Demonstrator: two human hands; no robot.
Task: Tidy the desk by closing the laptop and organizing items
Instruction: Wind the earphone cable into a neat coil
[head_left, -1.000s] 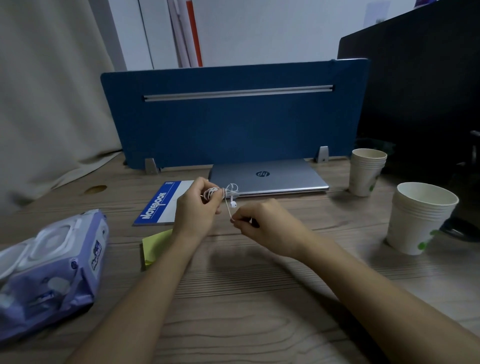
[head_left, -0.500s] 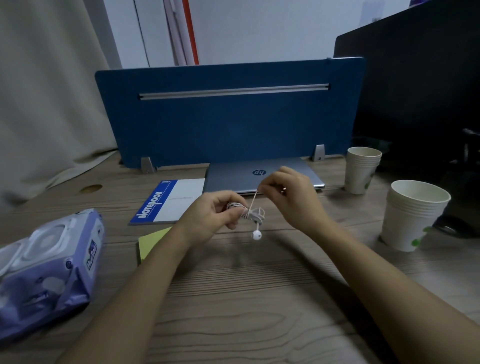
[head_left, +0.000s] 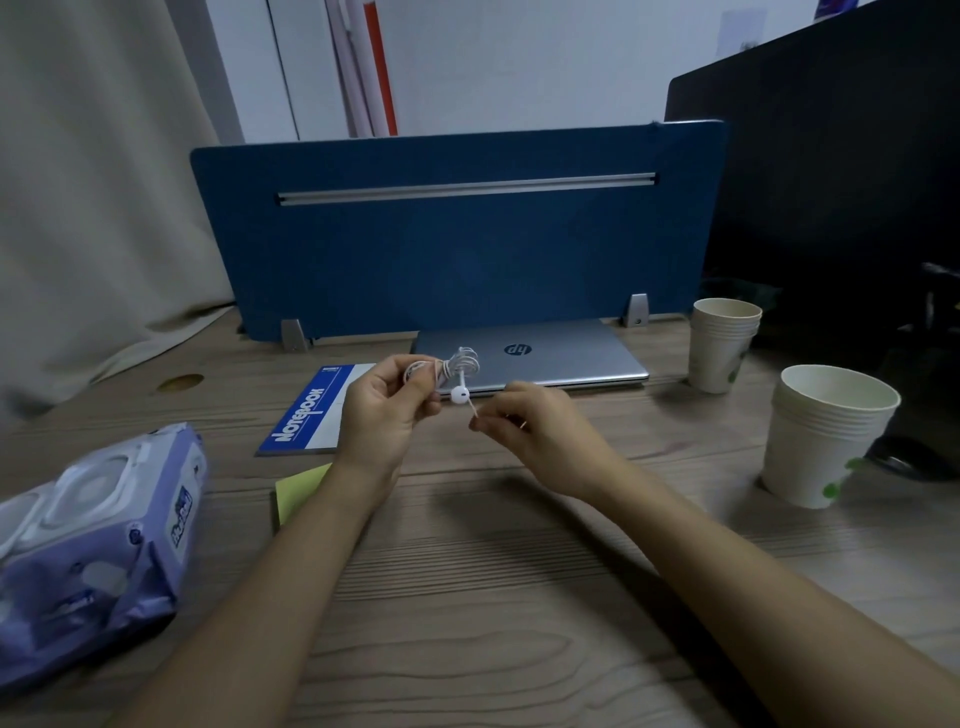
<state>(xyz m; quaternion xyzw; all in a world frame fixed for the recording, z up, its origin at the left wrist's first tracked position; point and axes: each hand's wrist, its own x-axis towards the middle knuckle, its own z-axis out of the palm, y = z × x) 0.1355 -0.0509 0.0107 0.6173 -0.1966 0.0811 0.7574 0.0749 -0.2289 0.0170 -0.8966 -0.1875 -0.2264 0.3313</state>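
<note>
White wired earphones (head_left: 460, 366) are coiled into a small bundle, with one earbud hanging just below it. My left hand (head_left: 387, 410) pinches the bundle above the desk. My right hand (head_left: 535, 426) holds the loose end of the cable, low and to the right of the bundle. Behind my hands, a silver laptop (head_left: 550, 356) lies shut against the blue divider (head_left: 457, 234). A blue and white notebook (head_left: 306, 410) lies flat to the left of the laptop, and a yellow sticky pad (head_left: 298, 493) shows beside my left forearm.
A purple pack of wet wipes (head_left: 98, 540) sits at the left front. Two stacks of paper cups stand at the right, one near (head_left: 826, 436) and one far (head_left: 722, 343). A dark monitor (head_left: 841, 208) fills the right rear. A curtain hangs at the left.
My left hand has lifted the earphone bundle up toward the laptop. My right hand has dropped from above the bundle to below and right of it, carrying the cable end.
</note>
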